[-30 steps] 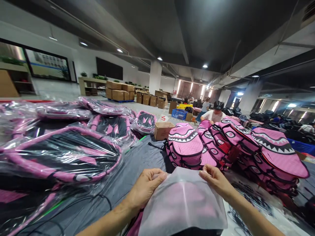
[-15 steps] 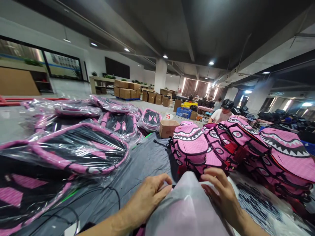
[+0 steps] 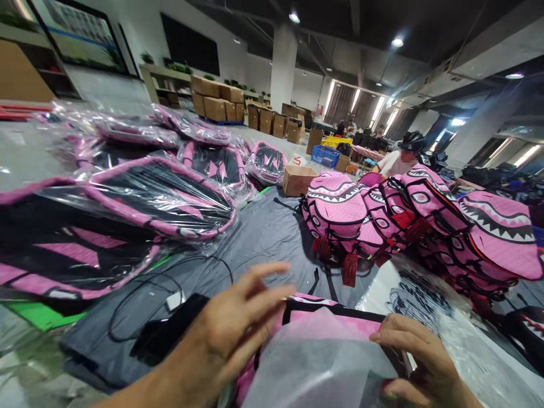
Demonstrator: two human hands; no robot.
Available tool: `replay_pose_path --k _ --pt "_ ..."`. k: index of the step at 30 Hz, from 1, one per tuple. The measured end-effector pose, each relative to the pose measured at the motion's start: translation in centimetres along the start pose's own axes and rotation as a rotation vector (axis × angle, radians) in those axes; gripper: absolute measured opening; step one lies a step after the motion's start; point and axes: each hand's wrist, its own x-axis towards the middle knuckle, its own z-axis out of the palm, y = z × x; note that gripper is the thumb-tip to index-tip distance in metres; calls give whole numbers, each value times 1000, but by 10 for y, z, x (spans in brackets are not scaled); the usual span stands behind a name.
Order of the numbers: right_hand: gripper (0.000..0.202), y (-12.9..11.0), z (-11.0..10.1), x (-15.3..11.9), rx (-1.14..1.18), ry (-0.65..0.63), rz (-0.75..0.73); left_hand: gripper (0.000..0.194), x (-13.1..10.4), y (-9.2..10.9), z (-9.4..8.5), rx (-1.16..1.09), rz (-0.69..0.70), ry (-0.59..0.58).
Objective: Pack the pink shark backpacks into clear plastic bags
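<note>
A translucent white sheet (image 3: 314, 362) lies over a pink bag (image 3: 335, 318) with black trim, low in the middle of the view. My left hand (image 3: 242, 323) is at the bag's left side, fingers apart and slightly blurred, holding nothing. On the right, my right hand (image 3: 419, 351) is bent round the bag's upper right edge, thumb below and fingers on top. The bag's lower part is out of view. Pink backpacks with shark-teeth prints (image 3: 335, 198) are heaped beyond my right hand.
Plastic-wrapped pink and black bags (image 3: 161, 195) are piled at left. A grey cloth (image 3: 263, 238) covers the table, with a black cable (image 3: 113, 317) on it. Printed plastic bags (image 3: 454, 328) lie at right. A cardboard box (image 3: 298, 180) stands behind; a person (image 3: 393, 161) is beyond.
The view has tilted down. The sheet's raised peak has dropped flat and the bag's black-trimmed edge now shows. My left hand has come off the sheet and opened; my right hand has moved to the bag's edge.
</note>
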Motion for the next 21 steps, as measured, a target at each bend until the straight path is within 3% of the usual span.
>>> replay_pose_path --k 2,4,5,7,9,11,13,17,21 --pt "43 -3 -1 5 -35 -36 -35 31 37 13 -33 93 36 43" --pt "43 -4 -1 9 -97 -50 -88 21 71 32 -49 110 141 -9" --pt "42 -4 -2 11 -137 -48 -112 15 83 42 -47 105 202 -94" --pt "40 -4 -2 12 -212 -29 -140 5 95 58 -27 141 324 -283" --pt "38 -4 -2 12 -231 -11 -147 12 88 63 8 247 414 -363" --pt "35 -6 -1 9 -188 7 -147 19 67 59 39 318 451 -279" --pt "34 -10 0 6 -149 13 -105 21 40 51 56 310 451 -139" --pt "22 -27 -1 3 -175 -40 67 29 3 41 51 152 321 10" --pt "23 -46 -6 4 -171 -141 246 27 -8 39 41 -69 117 -86"
